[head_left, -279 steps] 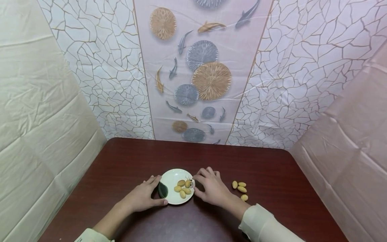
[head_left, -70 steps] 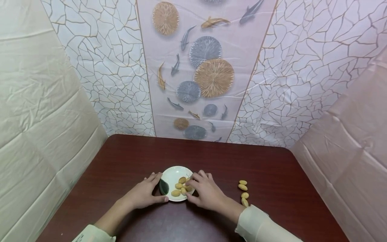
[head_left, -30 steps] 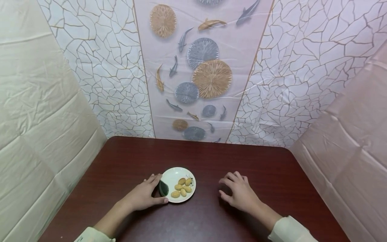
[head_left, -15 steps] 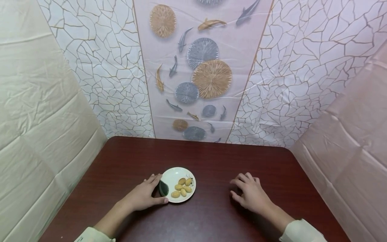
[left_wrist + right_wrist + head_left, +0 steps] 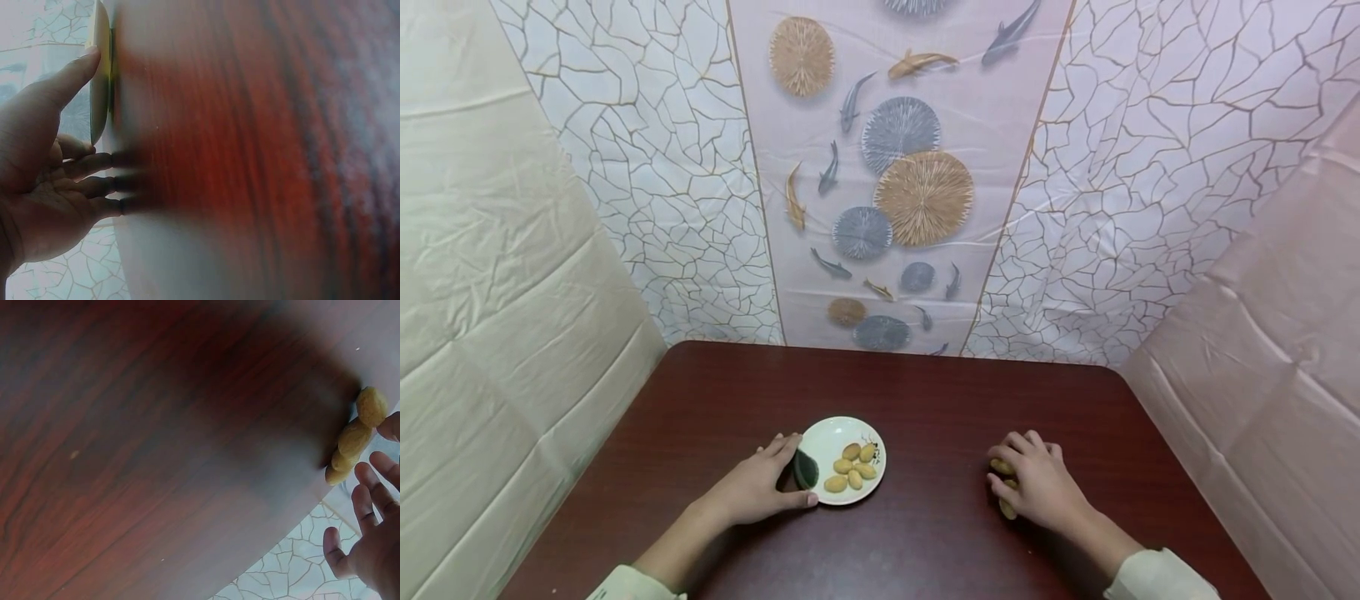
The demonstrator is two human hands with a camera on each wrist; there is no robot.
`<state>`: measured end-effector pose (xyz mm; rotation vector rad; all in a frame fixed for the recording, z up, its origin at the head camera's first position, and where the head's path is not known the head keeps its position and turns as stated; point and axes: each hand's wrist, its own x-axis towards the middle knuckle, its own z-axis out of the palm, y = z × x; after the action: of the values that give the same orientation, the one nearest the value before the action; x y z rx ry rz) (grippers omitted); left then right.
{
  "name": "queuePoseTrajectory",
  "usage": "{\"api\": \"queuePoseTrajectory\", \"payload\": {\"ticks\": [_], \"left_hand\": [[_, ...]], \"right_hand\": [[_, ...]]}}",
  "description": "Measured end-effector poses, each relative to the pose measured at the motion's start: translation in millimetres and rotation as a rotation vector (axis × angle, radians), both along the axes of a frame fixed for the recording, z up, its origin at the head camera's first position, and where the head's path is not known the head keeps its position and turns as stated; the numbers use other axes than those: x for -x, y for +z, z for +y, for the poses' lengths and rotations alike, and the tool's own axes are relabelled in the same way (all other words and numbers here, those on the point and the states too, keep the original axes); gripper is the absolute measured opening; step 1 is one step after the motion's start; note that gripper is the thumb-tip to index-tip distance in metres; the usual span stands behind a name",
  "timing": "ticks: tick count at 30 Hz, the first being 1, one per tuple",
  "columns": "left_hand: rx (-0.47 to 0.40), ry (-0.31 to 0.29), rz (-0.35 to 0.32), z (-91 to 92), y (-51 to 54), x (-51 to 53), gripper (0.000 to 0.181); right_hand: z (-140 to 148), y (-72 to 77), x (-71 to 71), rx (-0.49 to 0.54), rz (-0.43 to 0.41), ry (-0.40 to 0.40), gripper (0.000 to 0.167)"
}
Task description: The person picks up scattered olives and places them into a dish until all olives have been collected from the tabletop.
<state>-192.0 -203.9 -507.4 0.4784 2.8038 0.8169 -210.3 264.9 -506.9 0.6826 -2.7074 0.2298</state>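
A white plate point(image 5: 822, 433) with a dark green patch bears several yellow-brown oval pieces point(image 5: 865, 471). At its left rim, my left hand point(image 5: 752, 492) touches it with thumb and forefinger. In the left wrist view that hand point(image 5: 44, 156) has its thumb on the plate's edge point(image 5: 100, 87), and the other fingertips reach the table. My right hand point(image 5: 1041, 483) is over more oval pieces point(image 5: 1008, 509), partly hiding them. The right wrist view shows these pieces point(image 5: 372, 406) in a row, with the right hand's point(image 5: 375, 550) thumb tip beside the nearest and its fingers spread apart.
The dark red-brown table point(image 5: 925, 400) lies under everything. A patterned cloth point(image 5: 880, 167) hangs behind its far edge, with beige cloth walls point(image 5: 497, 317) at the left and right. A few tiny specks dot the table surface.
My right hand has left the plate and moved right, over the loose pieces. Compared with the oldest frame, the pieces on the plate and table lie differently. My left hand stays at the rim.
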Motion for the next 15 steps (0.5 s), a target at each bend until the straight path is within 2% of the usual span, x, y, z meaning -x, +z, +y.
{"api": "queuePoseTrajectory", "payload": {"ticks": [10, 15], "left_hand": [[0.000, -0.003, 0.013, -0.2, -1.2, 1.2, 0.114], [-0.001, -0.002, 0.009, 0.4, -0.6, 0.6, 0.114]], "right_hand": [[9.6, -5.8, 5.1, 0.020, -0.020, -0.055, 0.022], [7.5, -3.4, 5.1, 0.026, -0.046, -0.086, 0.019]]}}
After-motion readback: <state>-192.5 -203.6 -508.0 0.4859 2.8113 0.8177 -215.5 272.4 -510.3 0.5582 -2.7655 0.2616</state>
